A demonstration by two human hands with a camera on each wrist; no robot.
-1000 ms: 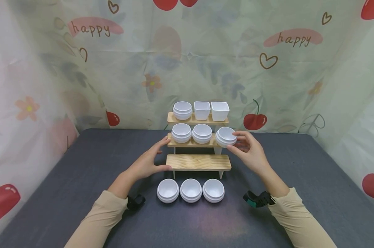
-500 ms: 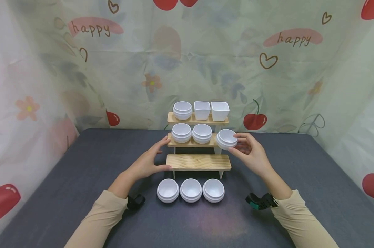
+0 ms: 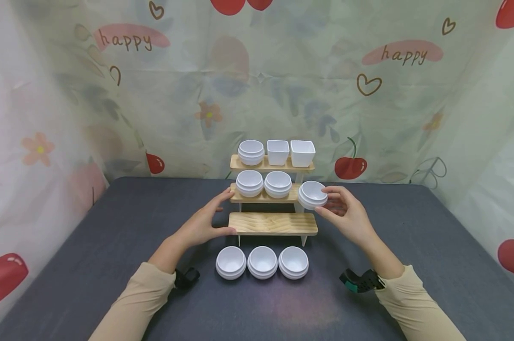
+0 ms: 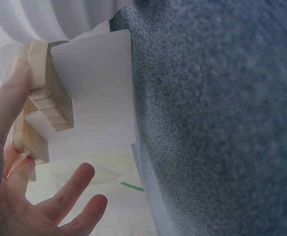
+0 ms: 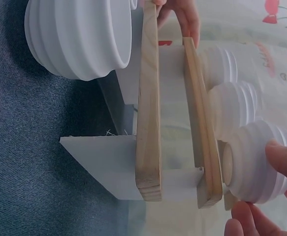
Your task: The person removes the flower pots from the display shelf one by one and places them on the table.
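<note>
Just right of centre in the head view, the right hand point(image 3: 346, 213) pinches a small white ribbed bowl point(image 3: 313, 194) by its rim and side, thumb below and fingers curled round the far edge, so the grip is closed on it. The bowl sits tilted at the right end of the middle shelf of a three-tier wooden stand point(image 3: 273, 223); whether it is resting on the shelf edge or lifted just clear of it cannot be told. The left hand point(image 3: 205, 222) is spread, its thumb and fingertips touching the left ends of the lower and middle shelves and grasping nothing. The bowl looks like thin, stiff plastic or melamine: probably light, smooth and somewhat slippery, so a pinch across the ribbed wall just under the rim seems the surest hold. Two more round bowls point(image 3: 263, 183) stand beside it on the middle shelf, three point(image 3: 262, 261) sit on the grey table point(image 3: 112, 237) below the stand.
</note>
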